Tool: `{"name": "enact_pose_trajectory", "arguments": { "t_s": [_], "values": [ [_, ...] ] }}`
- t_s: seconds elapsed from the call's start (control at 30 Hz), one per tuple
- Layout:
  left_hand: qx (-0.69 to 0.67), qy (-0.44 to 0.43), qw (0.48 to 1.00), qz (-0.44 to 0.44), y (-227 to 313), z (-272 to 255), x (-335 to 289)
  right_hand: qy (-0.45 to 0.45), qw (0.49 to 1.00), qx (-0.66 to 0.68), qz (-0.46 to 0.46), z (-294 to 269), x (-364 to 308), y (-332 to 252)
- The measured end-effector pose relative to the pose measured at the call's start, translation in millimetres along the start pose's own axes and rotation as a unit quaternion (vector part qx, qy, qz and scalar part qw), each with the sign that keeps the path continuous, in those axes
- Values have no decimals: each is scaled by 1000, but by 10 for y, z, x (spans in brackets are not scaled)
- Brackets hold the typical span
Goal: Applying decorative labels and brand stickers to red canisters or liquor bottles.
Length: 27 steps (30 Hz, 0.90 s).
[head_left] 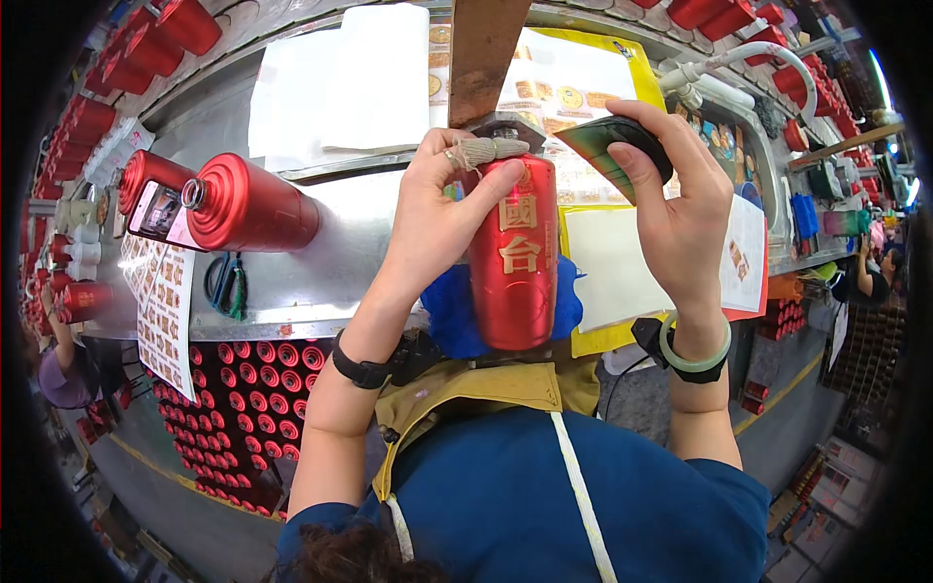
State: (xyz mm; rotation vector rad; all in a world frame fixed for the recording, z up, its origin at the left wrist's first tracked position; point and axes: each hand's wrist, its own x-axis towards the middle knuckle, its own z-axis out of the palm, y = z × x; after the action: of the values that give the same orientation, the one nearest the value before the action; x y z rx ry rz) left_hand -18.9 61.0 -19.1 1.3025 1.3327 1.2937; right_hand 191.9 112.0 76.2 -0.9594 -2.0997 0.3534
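A red bottle (pixel 513 311) with raised gold lettering lies in front of me, its base end toward my apron and a blue cloth (pixel 452 316) under it. My left hand (pixel 437 199) grips its far end, the thumb pressed on the red surface. A pale knitted cover sits on one of that hand's fingers. Just right of the bottle, my right hand (pixel 685 189) is raised, pinching a thin, dark, rounded flat piece (pixel 598 146), perhaps a scraper. That piece is apart from the bottle. A brown upright post (pixel 486 58) with a metal fitting stands beyond the bottle's far end.
Two red bottles (pixel 258 204) lie on the metal table at left, beside a phone (pixel 155 211) and dark scissors (pixel 225 284). White sheets (pixel 340 83), printed sheets and a yellow folder (pixel 593 340) cover much of the tabletop. Racked red bottles (pixel 258 379) fill the lower left; people work at both sides.
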Motion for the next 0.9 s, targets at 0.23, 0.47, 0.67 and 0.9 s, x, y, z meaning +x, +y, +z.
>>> {"name": "enact_pose_trajectory", "arguments": {
  "t_s": [0.23, 0.47, 0.67, 0.9],
  "values": [
    [-55, 60, 997, 4, -1, 96, 7, -13, 999, -1, -39, 67, 52, -83],
    [-118, 73, 988, -70, -63, 7, -9, -39, 974, -74, -212, 238, 76, -43],
    [-236, 57, 952, -189, -133, -32, -339, -230, 935, 46, -265, 329, -378, -390],
    [-306, 0, 935, -179, 15, 45, -637, -46, 949, -130, -283, 272, 215, 66]
  ]
}}
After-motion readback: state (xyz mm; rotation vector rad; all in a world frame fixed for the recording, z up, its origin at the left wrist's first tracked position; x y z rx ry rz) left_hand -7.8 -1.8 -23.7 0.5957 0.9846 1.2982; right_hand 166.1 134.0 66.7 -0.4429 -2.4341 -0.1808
